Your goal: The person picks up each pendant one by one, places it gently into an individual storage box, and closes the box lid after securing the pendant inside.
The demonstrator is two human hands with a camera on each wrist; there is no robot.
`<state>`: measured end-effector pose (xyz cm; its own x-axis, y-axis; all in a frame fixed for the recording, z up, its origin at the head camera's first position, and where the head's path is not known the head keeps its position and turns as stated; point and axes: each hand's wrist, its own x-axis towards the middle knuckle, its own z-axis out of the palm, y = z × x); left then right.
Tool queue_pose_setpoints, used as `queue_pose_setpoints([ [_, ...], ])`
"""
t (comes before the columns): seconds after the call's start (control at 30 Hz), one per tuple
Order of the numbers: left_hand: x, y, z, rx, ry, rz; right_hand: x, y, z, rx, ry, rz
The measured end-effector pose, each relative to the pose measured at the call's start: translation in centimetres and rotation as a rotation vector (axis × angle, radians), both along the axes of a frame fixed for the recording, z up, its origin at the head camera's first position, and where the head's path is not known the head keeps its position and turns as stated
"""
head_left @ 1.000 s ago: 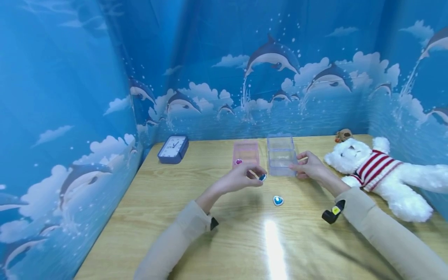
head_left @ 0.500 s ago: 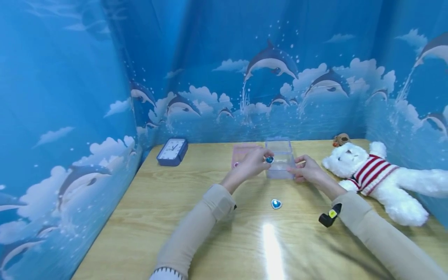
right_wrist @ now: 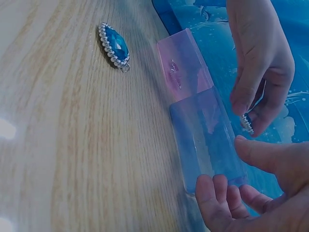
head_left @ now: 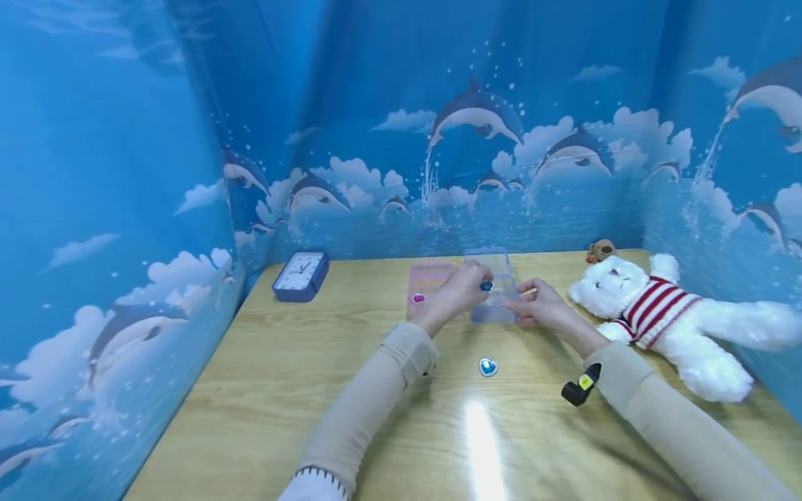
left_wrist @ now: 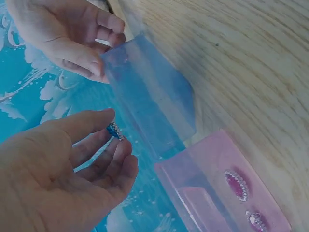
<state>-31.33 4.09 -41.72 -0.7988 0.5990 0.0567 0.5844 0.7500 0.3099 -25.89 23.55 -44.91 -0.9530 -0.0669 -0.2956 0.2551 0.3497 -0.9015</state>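
My left hand (head_left: 459, 289) pinches a blue gem pendant (left_wrist: 114, 130) with a silver beaded edge between thumb and fingertips, over the opened clear plastic box (head_left: 493, 314). At that box's right end, my right hand (head_left: 546, 308) holds it, thumb at the rim and fingers along the outside. A second blue pendant, heart-shaped (head_left: 487, 367), lies on the table in front of the box. Left of the clear box stands a pink see-through box (left_wrist: 207, 169), partly covered by my left hand in the head view. Two pink gem pendants (left_wrist: 236, 184) show in it.
A blue-framed clock (head_left: 301, 276) lies at the back left of the wooden table (head_left: 263, 390). A white teddy bear (head_left: 658, 313) in a striped sweater lies on the right, with a small brown toy (head_left: 601, 250) behind it. A dolphin-print curtain (head_left: 376, 139) encloses the table.
My left hand has carried the blue pendant rightward and away from me, from in front of the boxes to over the clear box. My right hand stays at that box's end.
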Motion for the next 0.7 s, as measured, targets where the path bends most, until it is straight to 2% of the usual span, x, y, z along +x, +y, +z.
queue_pose_setpoints([
  [0.27,-0.5,-0.5,-1.0,-0.103,0.093,-0.048,-0.1,-0.5,-0.1,-0.010,-0.018,0.004],
  [0.43,-0.7,-0.6,-1.5,-0.166,0.112,-0.069,-0.1,-0.7,-0.3,-0.057,-0.042,0.013],
  [0.7,-1.0,-0.1,-1.1,-0.232,0.116,-0.084,-0.4,-0.1,0.0,-0.133,-0.040,0.014],
])
